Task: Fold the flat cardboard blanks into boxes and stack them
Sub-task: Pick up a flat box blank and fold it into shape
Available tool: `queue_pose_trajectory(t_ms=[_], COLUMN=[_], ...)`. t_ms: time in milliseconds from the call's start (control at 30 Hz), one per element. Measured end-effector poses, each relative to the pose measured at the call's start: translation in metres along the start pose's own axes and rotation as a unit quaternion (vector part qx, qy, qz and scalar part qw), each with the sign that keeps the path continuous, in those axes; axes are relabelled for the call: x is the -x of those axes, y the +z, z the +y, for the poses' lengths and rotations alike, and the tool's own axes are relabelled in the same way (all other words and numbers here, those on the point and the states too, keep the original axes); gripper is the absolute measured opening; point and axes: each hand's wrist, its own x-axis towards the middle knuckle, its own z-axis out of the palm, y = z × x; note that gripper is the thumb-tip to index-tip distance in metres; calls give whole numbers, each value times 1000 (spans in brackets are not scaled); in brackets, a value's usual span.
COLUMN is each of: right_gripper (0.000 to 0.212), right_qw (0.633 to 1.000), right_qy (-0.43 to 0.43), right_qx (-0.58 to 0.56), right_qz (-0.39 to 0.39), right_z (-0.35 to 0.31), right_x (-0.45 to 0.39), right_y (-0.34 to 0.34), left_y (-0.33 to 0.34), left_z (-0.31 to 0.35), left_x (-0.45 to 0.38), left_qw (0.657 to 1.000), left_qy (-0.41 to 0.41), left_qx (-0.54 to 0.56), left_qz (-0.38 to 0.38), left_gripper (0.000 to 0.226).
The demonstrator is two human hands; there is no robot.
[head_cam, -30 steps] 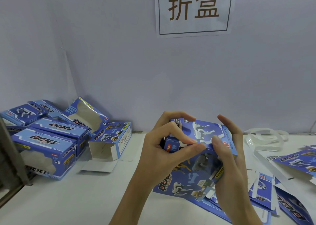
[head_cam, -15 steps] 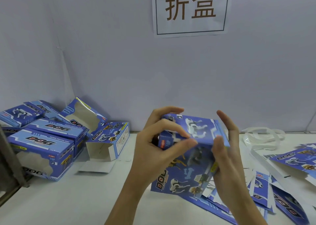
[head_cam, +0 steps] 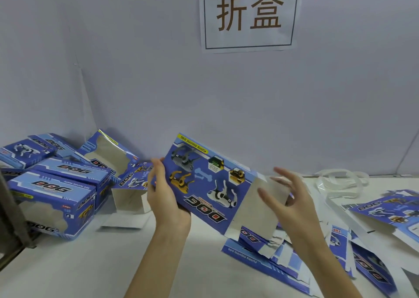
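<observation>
Pale lavender walls close in a white tabletop [head_cam: 68, 270], with a paper sign [head_cam: 249, 14] taped high up. Folded boxes [head_cam: 52, 198] sit heaped at the left; flat blanks [head_cam: 283, 259] lie scattered at the right. Between them, lifted off the surface and tilted, is the half-formed box [head_cam: 204, 184]. The left hand [head_cam: 165, 198] has its grip around the box's near-left end, thumb over the printed face. The right hand [head_cam: 292, 198] is spread loose by the open grey flap [head_cam: 256, 207], grasping nothing I can make out. My worry: with one hand carrying it, the box could sag or twist, and that flap could crease wrongly if pushed in askew.
</observation>
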Motion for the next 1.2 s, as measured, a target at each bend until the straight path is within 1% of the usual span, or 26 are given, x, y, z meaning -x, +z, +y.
queue_pose_trajectory(t_ms=[33, 67, 133, 167, 200, 233, 300, 333, 367, 433, 467, 500, 533, 567, 633, 700, 767, 833, 867, 900, 933, 967, 1033, 1067, 1100, 1200], right_gripper=[55, 44, 22, 18, 17, 17, 19, 20, 23, 27, 29, 29, 30, 30, 27, 28, 27, 31, 40, 50, 60, 68, 75, 74, 70, 63], right_qw=[999, 996, 992, 992, 992, 994, 997, 997, 996, 989, 985, 979, 973, 966, 946, 934, 932, 925, 924, 924, 926, 930, 950, 961, 968, 971], right_qy=[31, 65, 96, 97, 90, 71, -1, -39, -76, -144, -170, -190, -210, -232, -282, -304, -306, -326, -328, -326, -322, -315, -282, -261, -241, -206], right_qx=[-32, -60, -80, -83, -88, -84, -56, -44, -31, 10, 39, 66, 91, 115, 161, 185, 193, 195, 195, 195, 193, 180, 119, 87, 70, 88], right_qz=[24, 23, -18, -22, -11, 12, 50, 51, 43, 16, 8, 8, 13, 16, 13, 0, -6, 4, 13, 28, 45, 61, 59, 37, 5, -83], right_z=[1, 1, 2, 2, 3, 4, 4, 5, 5, 5, 6, 5, 4, 2, -1, -4, -5, -7, -8, -10, -10, -10, -9, -7, -6, 0], right_x=[-1, -2, -4, -5, -6, -7, -7, -7, -5, 0, 2, 3, 2, 2, 2, 4, 5, 5, 4, 3, 2, 1, 1, 2, 3, 9], right_y=[-2, -4, -10, -13, -16, -19, -21, -21, -19, -12, -9, -7, -8, -9, -12, -11, -9, -7, -8, -10, -11, -13, -13, -12, -9, 2], left_y=[-2, -5, -9, -11, -15, -19, -26, -27, -25, -20, -18, -17, -16, -15, -15, -13, -10, -9, -8, -8, -8, -7, -5, -4, -3, 0], left_z=[-5, -11, -22, -26, -31, -34, -34, -33, -31, -34, -37, -39, -39, -38, -32, -29, -32, -34, -34, -33, -31, -29, -24, -21, -20, -23], left_x=[-3, -6, -9, -10, -12, -14, -17, -17, -15, -7, -3, 1, 4, 5, 4, 1, 0, 1, 2, 3, 4, 5, 9, 10, 11, 15], left_qw=[1000, 999, 997, 994, 985, 960, 875, 832, 797, 709, 651, 596, 552, 521, 476, 446, 432, 438, 453, 479, 520, 579, 726, 784, 825, 887], left_qy=[-26, -51, -72, -54, -10, 64, 251, 331, 380, 425, 447, 472, 495, 513, 534, 526, 530, 552, 561, 565, 557, 531, 430, 384, 353, 271], left_qx=[1, 2, -35, -90, -172, -270, -414, -437, -444, -482, -519, -555, -581, -597, -609, -614, -604, -579, -563, -545, -524, -495, -404, -354, -314, -241], left_qz=[-7, -12, -7, 5, 21, 30, -19, -77, -153, -290, -327, -338, -336, -330, -342, -383, -410, -410, -403, -393, -381, -372, -354, -335, -312, -285], left_gripper=[47, 46, 41, 37, 31, 29, 41, 43, 43, 49, 54, 57, 61, 67, 85, 103, 107, 95, 89, 87, 86, 87, 88, 88, 86, 78])
